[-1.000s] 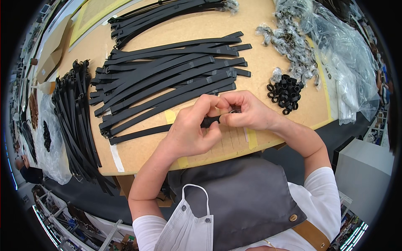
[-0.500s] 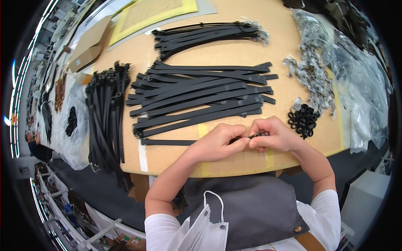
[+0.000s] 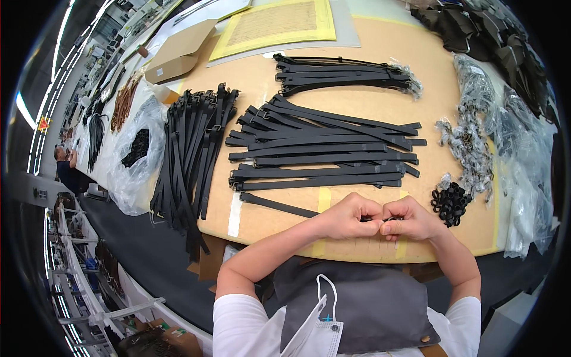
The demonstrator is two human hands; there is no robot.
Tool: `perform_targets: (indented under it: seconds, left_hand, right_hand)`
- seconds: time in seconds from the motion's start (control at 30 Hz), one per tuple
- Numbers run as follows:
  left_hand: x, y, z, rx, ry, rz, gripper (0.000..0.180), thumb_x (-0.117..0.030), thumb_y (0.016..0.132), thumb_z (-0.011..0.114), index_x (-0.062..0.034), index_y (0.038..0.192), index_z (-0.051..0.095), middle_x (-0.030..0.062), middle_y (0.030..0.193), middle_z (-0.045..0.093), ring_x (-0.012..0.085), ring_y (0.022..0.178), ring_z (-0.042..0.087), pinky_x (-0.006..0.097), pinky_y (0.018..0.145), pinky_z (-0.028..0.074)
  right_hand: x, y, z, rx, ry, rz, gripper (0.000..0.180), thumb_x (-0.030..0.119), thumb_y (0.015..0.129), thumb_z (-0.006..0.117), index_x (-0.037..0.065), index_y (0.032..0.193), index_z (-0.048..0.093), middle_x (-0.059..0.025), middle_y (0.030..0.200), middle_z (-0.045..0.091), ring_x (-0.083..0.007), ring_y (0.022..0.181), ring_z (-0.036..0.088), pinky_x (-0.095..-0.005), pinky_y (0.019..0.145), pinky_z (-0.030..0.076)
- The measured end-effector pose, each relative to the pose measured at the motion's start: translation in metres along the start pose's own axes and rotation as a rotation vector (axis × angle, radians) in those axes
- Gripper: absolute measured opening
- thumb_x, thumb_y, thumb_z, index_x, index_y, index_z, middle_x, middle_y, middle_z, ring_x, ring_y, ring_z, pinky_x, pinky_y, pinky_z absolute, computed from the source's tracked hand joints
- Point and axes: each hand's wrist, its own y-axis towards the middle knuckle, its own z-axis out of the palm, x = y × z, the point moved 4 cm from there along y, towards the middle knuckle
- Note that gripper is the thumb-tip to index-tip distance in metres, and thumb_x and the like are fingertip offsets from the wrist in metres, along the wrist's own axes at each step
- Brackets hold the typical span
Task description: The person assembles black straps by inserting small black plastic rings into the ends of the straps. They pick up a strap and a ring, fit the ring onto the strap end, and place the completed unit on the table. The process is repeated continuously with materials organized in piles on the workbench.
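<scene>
My left hand is closed near the table's front edge, around the end of a black strap that runs out to the left across the tabletop. My right hand meets it fingertip to fingertip, thumb and fingers pinched together. A small dark piece shows between the thumbs. Whether it is the strap's tip or a separate part is hidden by the fingers. Just beyond both hands lies a wide pile of black straps with buckles at their left ends. Small black loops are heaped beside my right hand.
Wrapped metal hardware and clear plastic bags lie at the right. Another bundle of buckled straps hangs over the edge at the left. More straps lie farther back, near a cardboard piece. A person is far left.
The view has shifted, so the table appears farther right and lower. My hands have drawn closer together, and the dark piece that showed in my right fingers is now mostly covered.
</scene>
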Motion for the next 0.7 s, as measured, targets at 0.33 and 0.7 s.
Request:
perform_targets:
  seconds: [0.33,0.7]
  left_hand:
    - [-0.058,-0.095,-0.101,-0.278,0.778,-0.257,0.047,-0.032,0.084,0.085,-0.0075,0.120,0.066,0.0150,0.094,0.075,0.0298,0.085,0.076,0.039,0.076,0.058]
    - [-0.103,0.034,-0.268,-0.500,1.101,0.120,0.026,-0.007,0.090,0.075,0.0017,0.113,0.067,0.0134,0.090,0.071,0.0203,0.081,0.065,0.031,0.079,0.053]
  right_hand:
    - [0.026,-0.025,-0.031,-0.258,-0.156,-0.284,0.027,0.020,0.097,0.072,0.004,0.078,0.060,0.0049,0.069,0.057,-0.0030,0.064,0.048,-0.0243,0.057,0.037]
    - [0.152,0.085,-0.201,-0.790,-0.641,-0.471,0.033,0.036,0.094,0.076,0.003,0.090,0.073,-0.0009,0.074,0.065,-0.0116,0.069,0.058,-0.0290,0.067,0.049]
